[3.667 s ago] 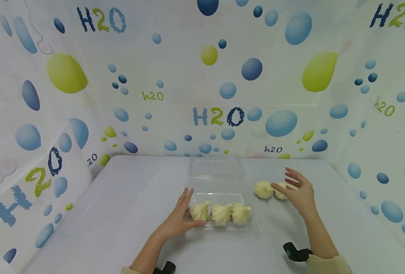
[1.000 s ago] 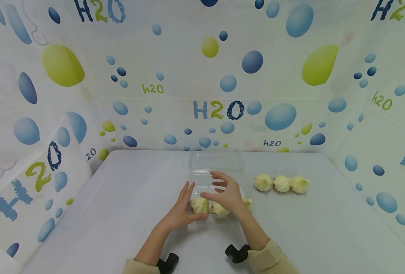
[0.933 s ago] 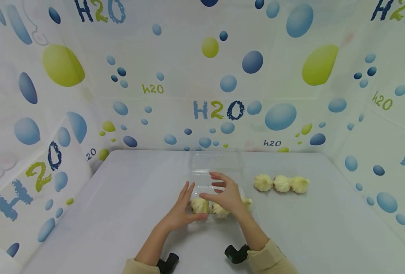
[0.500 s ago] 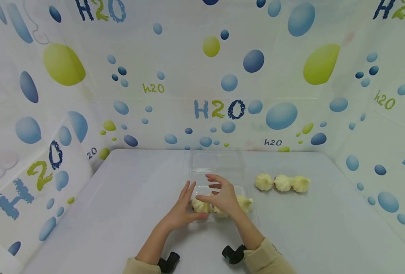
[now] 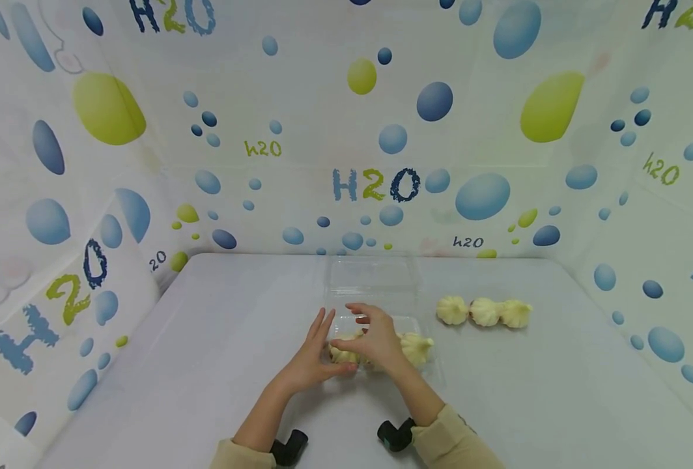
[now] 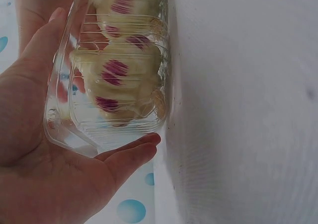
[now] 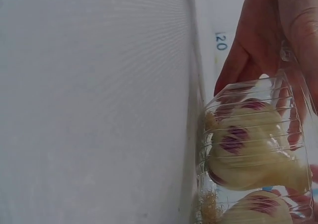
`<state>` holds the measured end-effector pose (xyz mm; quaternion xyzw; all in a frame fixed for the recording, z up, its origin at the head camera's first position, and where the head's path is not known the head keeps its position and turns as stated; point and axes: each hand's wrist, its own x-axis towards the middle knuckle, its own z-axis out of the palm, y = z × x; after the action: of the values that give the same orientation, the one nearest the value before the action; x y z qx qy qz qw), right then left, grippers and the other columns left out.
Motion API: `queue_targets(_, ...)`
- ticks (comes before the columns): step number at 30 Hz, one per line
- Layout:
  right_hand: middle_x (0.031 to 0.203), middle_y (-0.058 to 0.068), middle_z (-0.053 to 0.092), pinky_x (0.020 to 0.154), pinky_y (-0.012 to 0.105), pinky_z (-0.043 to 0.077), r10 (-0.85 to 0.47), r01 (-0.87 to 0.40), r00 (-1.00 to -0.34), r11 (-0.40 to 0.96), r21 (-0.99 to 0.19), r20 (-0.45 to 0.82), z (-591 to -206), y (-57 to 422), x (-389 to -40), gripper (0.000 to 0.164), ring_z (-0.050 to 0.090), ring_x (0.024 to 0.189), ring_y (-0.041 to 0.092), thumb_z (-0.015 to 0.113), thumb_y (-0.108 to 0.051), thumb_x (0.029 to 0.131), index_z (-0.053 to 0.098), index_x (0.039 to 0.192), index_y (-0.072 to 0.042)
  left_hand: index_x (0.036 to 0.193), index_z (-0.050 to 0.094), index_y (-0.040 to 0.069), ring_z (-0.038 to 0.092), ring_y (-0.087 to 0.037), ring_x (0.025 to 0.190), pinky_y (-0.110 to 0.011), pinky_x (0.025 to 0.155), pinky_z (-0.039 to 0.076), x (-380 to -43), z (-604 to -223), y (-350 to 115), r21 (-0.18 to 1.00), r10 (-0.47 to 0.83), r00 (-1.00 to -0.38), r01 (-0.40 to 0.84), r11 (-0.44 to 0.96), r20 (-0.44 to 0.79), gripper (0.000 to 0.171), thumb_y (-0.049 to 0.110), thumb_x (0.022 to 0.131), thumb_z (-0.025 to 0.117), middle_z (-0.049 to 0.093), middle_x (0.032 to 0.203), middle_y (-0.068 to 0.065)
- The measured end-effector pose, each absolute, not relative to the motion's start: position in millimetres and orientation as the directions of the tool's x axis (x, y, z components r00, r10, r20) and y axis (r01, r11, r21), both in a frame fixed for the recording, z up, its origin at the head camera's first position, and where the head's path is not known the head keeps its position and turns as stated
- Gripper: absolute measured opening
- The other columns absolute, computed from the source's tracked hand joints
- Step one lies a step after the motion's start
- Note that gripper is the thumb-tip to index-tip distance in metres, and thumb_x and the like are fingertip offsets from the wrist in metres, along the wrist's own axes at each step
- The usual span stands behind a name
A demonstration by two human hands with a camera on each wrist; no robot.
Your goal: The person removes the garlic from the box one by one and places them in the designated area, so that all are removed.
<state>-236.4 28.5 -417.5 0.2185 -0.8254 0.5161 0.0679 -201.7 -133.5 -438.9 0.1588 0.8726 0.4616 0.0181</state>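
Fingers (image 5: 322, 320) of the left hand (image 5: 302, 368): straight, spread wide round the left end of the clear plastic box (image 5: 406, 323), thumb at its near rim; presumably there to steady something so light.

Fingers of the right hand (image 5: 381, 342): bent, thumb set apart, over the left and middle of the box; whether they hold a bulb cannot be told (the back of the hand hides it).

Garlic bulbs (image 5: 417, 350), in box: a near row, the rightmost with its stem tip to the right; likely lined up to share the narrow space.

Loose bulbs (image 5: 484, 312), three: in line on the counter (image 5: 223, 306), right of the box, apparently parked for the right hand's easy reach.

Lid (image 5: 372, 277), clear: folded back beyond the box, leaving its top uncovered.

Backdrop (image 5: 299, 91), white: printed "H2O", behind everything.
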Motion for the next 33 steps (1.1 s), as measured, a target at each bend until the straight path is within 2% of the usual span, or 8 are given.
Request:
queue_targets(9,0.112,0.017,0.06,0.078,0.037,0.051,-0.337,-0.448,-0.887,0.466,-0.764,0.314,-417.6,25.4,-241.6,0.067,0.059,0.096,0.035,0.087,-0.024,0.058,0.06,0.116,-0.001,0.148,0.011,0.01,0.015,-0.039,0.134,-0.056,0.1,0.027,-203.8,-436.5,-133.9,0.814,0.291,-0.949,0.262,0.519,0.119,0.103,0.035,0.073,0.077,-0.004,0.152,-0.014)
queue_targets(17,0.104,0.012,0.063,0.072,0.033,0.05,-0.437,-0.438,-0.88,0.595,-0.674,0.186,-412.8,23.7,-247.1,0.063,0.061,0.087,0.026,0.086,-0.025,0.059,0.062,0.112,-0.002,0.147,0.01,0.008,0.023,-0.04,0.132,-0.053,0.1,0.03,-204.5,-436.1,-133.0,0.82,0.3,-0.945,0.275,0.502,0.132,0.104,0.033,0.073,0.078,-0.004,0.151,-0.017)
queue_targets(22,0.095,0.01,0.065,0.072,0.035,0.048,-0.491,-0.442,-0.864,0.631,-0.637,0.114,-409.5,23.1,-248.6,0.053,0.059,0.087,0.024,0.086,-0.026,0.058,0.066,0.102,-0.004,0.148,0.01,0.011,0.018,-0.039,0.133,-0.054,0.1,0.029,-203.7,-437.5,-132.7,0.824,0.295,-0.947,0.265,0.501,0.125,0.104,0.033,0.073,0.077,-0.004,0.152,-0.016)
queue_targets(26,0.095,0.01,0.064,0.073,0.037,0.048,-0.506,-0.434,-0.86,0.648,-0.626,0.072,-409.6,23.3,-249.8,0.051,0.058,0.089,0.025,0.085,-0.028,0.059,0.066,0.1,-0.005,0.148,0.009,0.012,0.02,-0.04,0.133,-0.053,0.099,0.03,-202.9,-438.4,-132.4,0.831,0.299,-0.947,0.261,0.492,0.121,0.103,0.032,0.073,0.077,-0.005,0.152,-0.016)
queue_targets(29,0.093,0.01,0.064,0.072,0.036,0.048,-0.523,-0.445,-0.85,0.65,-0.616,0.063,-409.5,23.7,-251.0,0.049,0.058,0.087,0.024,0.085,-0.027,0.059,0.066,0.099,-0.006,0.148,0.009,0.013,0.021,-0.039,0.133,-0.053,0.099,0.031,-202.6,-438.1,-132.5,0.832,0.302,-0.945,0.264,0.488,0.122,0.103,0.033,0.073,0.077,-0.005,0.152,-0.016)
queue_targets(33,0.089,0.007,0.065,0.067,0.031,0.047,-0.552,-0.475,-0.832,0.654,-0.589,0.057,-408.7,24.3,-252.4,0.046,0.059,0.081,0.02,0.084,-0.027,0.059,0.068,0.096,-0.007,0.148,0.008,0.013,0.015,-0.039,0.134,-0.055,0.1,0.028,-201.9,-436.8,-132.9,0.826,0.298,-0.947,0.259,0.5,0.116,0.104,0.034,0.073,0.077,-0.004,0.152,-0.015)
